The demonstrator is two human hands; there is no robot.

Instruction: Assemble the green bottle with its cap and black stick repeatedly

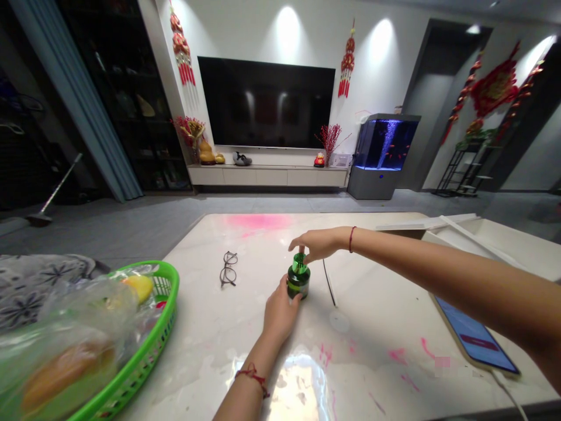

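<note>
- Right fingers (302, 252) pinch the cap (300, 262) from directly above.
- Left hand (280, 310) wraps the jar (298, 282) from the near side, fingers closed on it.
- Jar stands upright mid-table (263, 345); both hands touch it.
- Glasses (228, 268) lie left; phone (475, 336) right.

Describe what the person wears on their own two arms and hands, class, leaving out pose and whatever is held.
Both forearms are bare, with no sleeves or gloves. The left hand has a red braided cord bracelet at its wrist. The right hand has a thinner red string band around its wrist. No rings or watch show.
</note>
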